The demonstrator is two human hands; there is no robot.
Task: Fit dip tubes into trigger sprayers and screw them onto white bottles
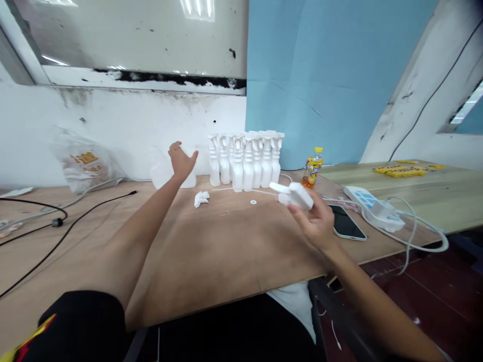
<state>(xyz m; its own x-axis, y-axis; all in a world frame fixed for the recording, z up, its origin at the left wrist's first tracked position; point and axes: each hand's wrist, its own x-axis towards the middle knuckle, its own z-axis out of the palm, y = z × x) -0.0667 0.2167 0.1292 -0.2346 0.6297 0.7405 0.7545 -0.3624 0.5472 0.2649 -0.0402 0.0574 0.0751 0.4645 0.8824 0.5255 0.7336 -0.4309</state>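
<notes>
My left hand (181, 161) reaches to the back of the table with its thumb and fingers apart. Behind it are white, blurred containers (160, 171), and I cannot tell if the hand touches them. On the right, my right hand (317, 221) grips a white spray head (298, 195) above the table. A thin white tube (264, 192) runs to its left; whether it is joined to the spray head is unclear. Several white spray bottles (248, 166) stand upright in a group against the wall. Another white spray head (202, 198) and a small white ring (253, 202) lie on the brown table (226, 251).
A drink bottle (312, 168), a phone (347, 222) and a white power strip (373, 208) with looped cables are at the right. Yellow packs (403, 172) lie farther right. A plastic bag (85, 163) and black cables (75, 221) occupy the left.
</notes>
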